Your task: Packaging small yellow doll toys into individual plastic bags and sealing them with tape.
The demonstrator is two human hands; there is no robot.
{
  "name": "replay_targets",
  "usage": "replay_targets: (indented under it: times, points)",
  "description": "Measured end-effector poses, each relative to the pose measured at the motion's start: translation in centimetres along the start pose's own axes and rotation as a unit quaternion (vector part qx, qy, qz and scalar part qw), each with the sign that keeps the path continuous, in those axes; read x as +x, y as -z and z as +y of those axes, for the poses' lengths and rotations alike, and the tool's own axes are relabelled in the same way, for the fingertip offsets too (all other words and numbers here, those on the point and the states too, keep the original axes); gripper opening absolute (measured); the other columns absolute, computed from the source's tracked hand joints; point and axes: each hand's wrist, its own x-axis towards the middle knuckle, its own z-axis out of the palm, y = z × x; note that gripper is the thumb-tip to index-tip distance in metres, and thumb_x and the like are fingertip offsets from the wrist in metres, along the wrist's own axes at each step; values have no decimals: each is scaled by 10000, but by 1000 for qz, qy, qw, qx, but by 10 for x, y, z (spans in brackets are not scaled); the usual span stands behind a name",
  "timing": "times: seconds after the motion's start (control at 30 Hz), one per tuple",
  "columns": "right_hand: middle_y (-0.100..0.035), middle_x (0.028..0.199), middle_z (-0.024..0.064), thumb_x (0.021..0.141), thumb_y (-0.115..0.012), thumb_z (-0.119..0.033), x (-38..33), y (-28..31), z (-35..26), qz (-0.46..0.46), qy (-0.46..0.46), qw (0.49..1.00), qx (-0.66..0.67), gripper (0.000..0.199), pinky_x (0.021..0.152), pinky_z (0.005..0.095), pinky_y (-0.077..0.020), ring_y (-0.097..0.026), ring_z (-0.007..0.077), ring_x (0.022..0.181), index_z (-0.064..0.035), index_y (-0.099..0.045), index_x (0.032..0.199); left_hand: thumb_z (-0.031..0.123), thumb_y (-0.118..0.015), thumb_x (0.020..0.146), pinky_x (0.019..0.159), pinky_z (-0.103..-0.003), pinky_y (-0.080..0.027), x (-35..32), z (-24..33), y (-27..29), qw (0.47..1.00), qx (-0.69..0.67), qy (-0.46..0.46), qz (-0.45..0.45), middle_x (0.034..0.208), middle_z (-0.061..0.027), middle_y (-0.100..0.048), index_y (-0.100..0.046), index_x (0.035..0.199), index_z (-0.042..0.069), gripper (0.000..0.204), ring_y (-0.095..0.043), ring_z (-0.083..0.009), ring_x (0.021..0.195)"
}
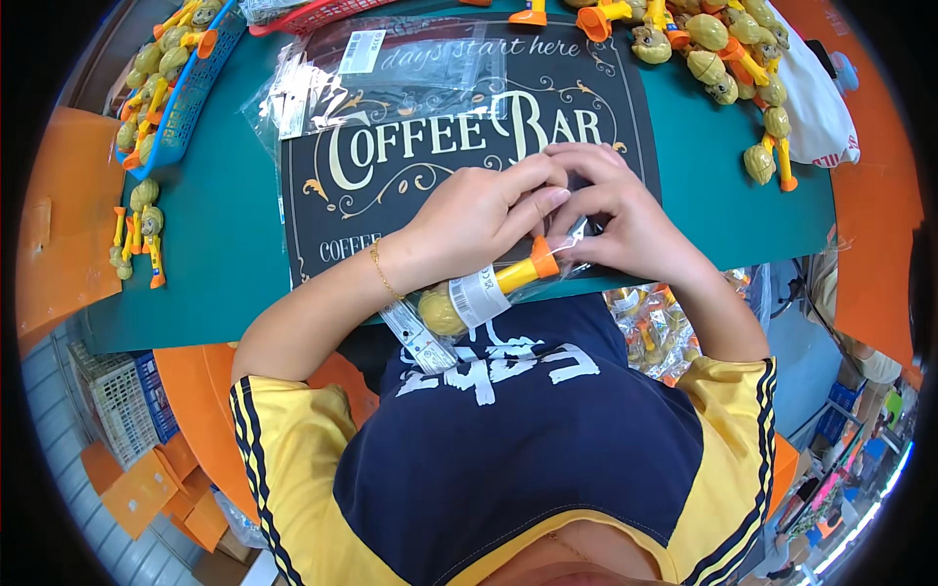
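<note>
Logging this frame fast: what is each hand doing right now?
Left hand: closed, pinching the top of the clear bag around the yellow toy.
Right hand: closed on the same bag's top.

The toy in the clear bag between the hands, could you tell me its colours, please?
The toy has a yellow head and stem with an orange base, seen best in the head view.

Both hands (547,210) on bagged toy (489,290)

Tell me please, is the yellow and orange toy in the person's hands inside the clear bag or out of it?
Inside: the toy lies within the clear bag, plastic wrapping around it, while both hands pinch the bag's upper end.
</note>
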Motion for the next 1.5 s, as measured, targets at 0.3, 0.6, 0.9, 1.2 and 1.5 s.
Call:
replay_targets:
  times: [0.3, 0.6, 0.9, 1.2, 1.5]
  points:
    - [-557, 1318, 51, 695, -824, -260, 0, 9, 8, -44, 25, 997, 52, 339, 1135, 546, -135, -406, 266, 1327, -158, -748, 1010, 199, -510, 995, 514, -245, -417, -1, 5, 3, 999, 11, 2, 31, 643, -44, -581, -543, 1040, 61, 149, -567, -105, 538]
    - [-555, 1325, 29, 714, -802, -384, 3, -1, 4, -34, 13, 999, -10, 382, 1123, 619, -86, -366, 267, 1357, -197, -740, 1042, 185, -533, 978, 577, -281, -464, 0, 0, 0, 998, 44, -6, 43, 755, -90, -605, -564, 1047, 49, 156, -620, -182, 610]
    - [-573, 1316, 46, 693, -814, -317, -6, -2, 4, -6, 0, 1000, -21, 348, 1109, 599, -91, -365, 278, 1366, -179, -752, 1007, 281, -526, 969, 530, -394, -481, -4, -1, 2, 996, 70, -19, 50, 661, -111, -632, -554, 1044, 110, 188, -645, -313, 605]
    - [-552, 1334, 29, 707, -804, -362, -3, -10, 0, 4, -10, 999, -43, 368, 1085, 666, -35, -346, 275, 1376, -197, -740, 1029, 166, -538, 982, 631, -240, -496, -2, 2, 3, 999, -1, 22, 49, 775, -62, -654, -555, 1075, 31, 165, -668, -117, 711]
    - [-526, 1357, 84, 677, -849, -279, 3, 0, -3, -22, -37, 998, 38, 364, 1102, 635, 19, -314, 279, 1402, -124, -721, 979, 250, -533, 976, 599, -309, -506, 0, -5, -3, 997, -22, -39, 62, 746, -69, -676, -602, 1085, 109, 192, -681, -216, 667]
